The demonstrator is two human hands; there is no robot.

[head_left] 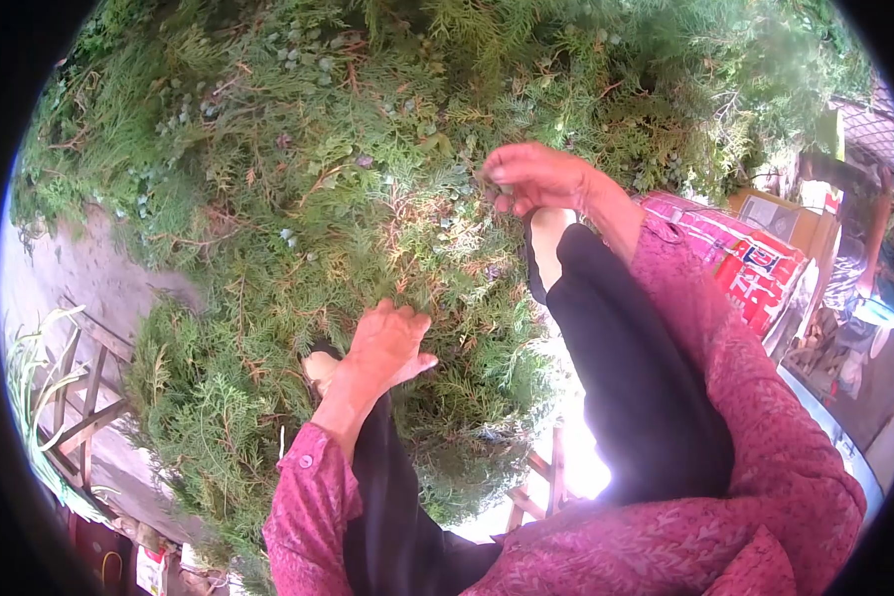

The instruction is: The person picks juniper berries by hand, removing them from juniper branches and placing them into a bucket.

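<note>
A heap of green conifer branches [248,189] with bluish, berry-like cones [288,238] spreads in front of me. My left hand [387,343] rests on the sprays at the lower middle, thumb held out to the side and fingers bent down, their tips partly hidden by foliage. Higher up and to the right, my right hand [538,179] is above the branches beside my right foot, its fingers curled together. A small dark bit shows at those fingertips, but I cannot tell what it is.
My feet are among the branches. To the right lie a red and pink printed sack [755,268] and a cardboard box [765,219]. Long pale green stalks [40,397] hang by a wooden frame [89,397] at the left. Bright light falls between my legs.
</note>
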